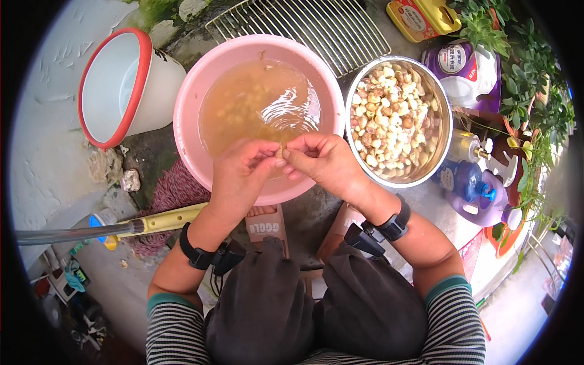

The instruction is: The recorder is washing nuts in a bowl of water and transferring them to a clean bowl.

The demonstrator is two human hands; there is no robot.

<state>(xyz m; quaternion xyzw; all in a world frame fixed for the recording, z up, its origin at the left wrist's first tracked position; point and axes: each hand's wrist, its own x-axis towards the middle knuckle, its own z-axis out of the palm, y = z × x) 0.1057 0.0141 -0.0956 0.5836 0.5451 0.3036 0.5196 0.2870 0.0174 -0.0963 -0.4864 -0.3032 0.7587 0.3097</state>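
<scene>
Over the near side of a pink plastic basin (182,137), my left hand (244,169) and my right hand (321,159) meet at the fingertips. Between them they pinch a small brownish piece (280,151), mostly covered by the fingers. Cloudy brown water (232,109) fills the lower part of the basin, with blurred yellowish pieces showing beneath the surface and ripples near the right side. To the right, touching or almost touching the basin, stands a stainless steel bowl (438,153) heaped with small cream and brown bulb- or seed-like pieces (388,109).
A white bucket with a red rim (148,86) lies tilted at the left. Behind the basin is a metal wire rack (301,23). A mop (178,191) lies at the left. Detergent bottles (465,73) and potted plants (524,86) line the right side.
</scene>
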